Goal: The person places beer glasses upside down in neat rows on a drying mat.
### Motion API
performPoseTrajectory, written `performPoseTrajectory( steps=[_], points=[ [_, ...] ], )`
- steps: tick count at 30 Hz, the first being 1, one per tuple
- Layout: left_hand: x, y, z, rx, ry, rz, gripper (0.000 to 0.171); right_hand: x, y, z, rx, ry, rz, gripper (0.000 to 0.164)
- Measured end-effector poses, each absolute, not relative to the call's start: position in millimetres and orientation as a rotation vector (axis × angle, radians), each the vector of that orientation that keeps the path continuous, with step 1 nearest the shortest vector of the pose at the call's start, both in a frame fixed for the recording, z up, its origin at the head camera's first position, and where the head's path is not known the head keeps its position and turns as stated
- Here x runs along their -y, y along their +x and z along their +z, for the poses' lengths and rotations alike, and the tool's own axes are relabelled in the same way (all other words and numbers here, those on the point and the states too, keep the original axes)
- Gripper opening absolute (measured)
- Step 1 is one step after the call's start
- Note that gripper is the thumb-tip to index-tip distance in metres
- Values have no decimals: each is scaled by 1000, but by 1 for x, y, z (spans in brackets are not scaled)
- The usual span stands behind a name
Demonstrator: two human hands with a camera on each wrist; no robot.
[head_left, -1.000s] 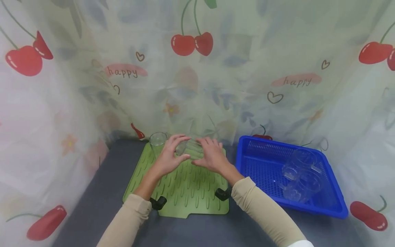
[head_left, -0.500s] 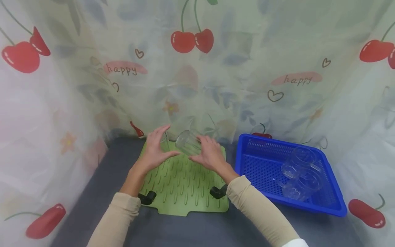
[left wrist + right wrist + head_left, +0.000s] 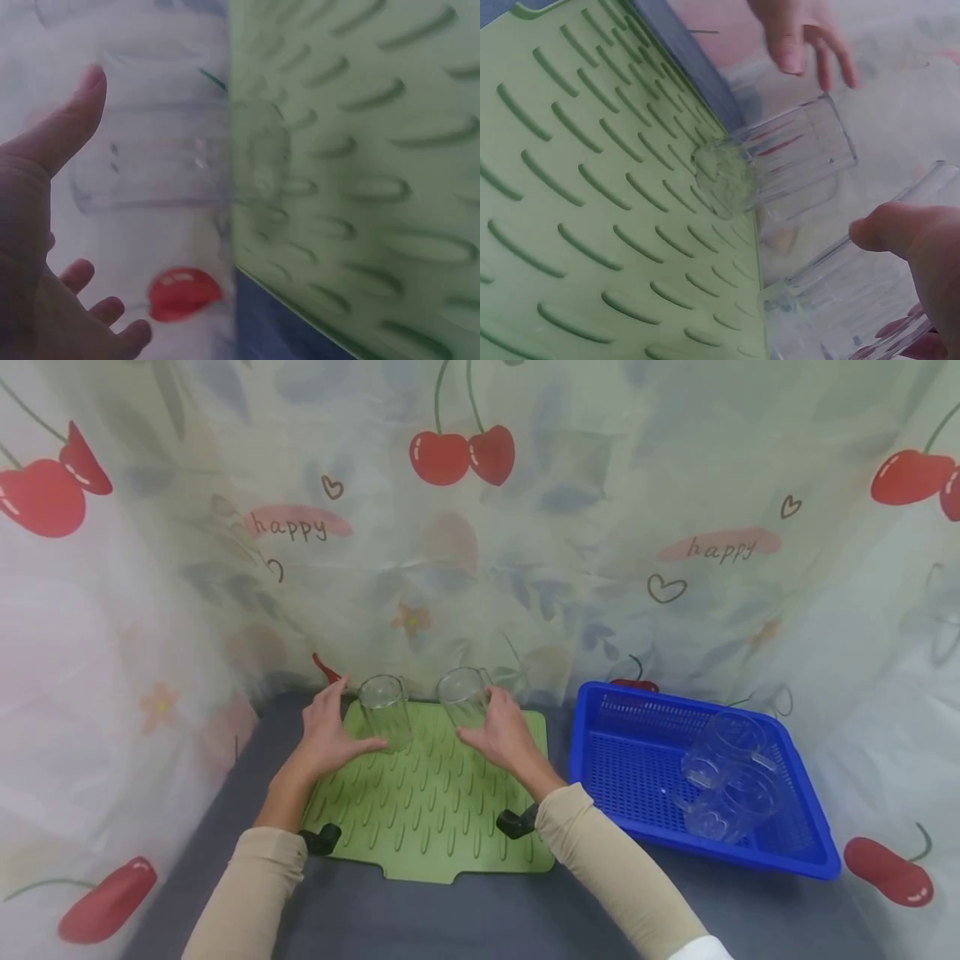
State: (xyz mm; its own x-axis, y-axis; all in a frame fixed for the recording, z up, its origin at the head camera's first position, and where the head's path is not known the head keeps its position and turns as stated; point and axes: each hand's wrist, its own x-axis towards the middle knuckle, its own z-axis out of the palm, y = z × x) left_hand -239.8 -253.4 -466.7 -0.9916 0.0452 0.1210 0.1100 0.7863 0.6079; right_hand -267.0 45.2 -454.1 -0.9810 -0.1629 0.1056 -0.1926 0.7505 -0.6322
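Observation:
On the back left of a green ridged drying mat (image 3: 427, 810), a clear glass mug (image 3: 386, 710) stands upright, mouth up. My left hand (image 3: 326, 735) is just left of it, thumb and fingers spread wide. In the left wrist view that mug (image 3: 172, 165) shows faintly beyond the thumb (image 3: 75, 120), outside the hand's hold. My right hand (image 3: 504, 731) grips a second clear glass mug (image 3: 459, 693) at the back middle of the mat. The right wrist view shows the held mug (image 3: 840, 277) between thumb and fingers, its base close to the mat.
To the right, a blue plastic basket (image 3: 697, 852) holds more clear glass mugs (image 3: 731, 806). A dark grey table (image 3: 420, 918) lies under everything. Behind and at both sides hangs a cherry-print curtain (image 3: 540, 568).
My left hand has moved away leftward, from beside the held mug to past the standing mug. The mug in my right hand has turned from lying tilted to nearly upright.

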Motion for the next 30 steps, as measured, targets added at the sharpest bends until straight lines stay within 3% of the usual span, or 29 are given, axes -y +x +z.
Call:
performPoseTrajectory(
  steps=[10,30],
  points=[
    [277,-241,-506,2984,1,-972,123,-38,-280,-476,2773,82,1293,86],
    [273,-234,-543,3092,4,-1009,108,-45,-288,-530,2592,7,1639,88]
  ],
)
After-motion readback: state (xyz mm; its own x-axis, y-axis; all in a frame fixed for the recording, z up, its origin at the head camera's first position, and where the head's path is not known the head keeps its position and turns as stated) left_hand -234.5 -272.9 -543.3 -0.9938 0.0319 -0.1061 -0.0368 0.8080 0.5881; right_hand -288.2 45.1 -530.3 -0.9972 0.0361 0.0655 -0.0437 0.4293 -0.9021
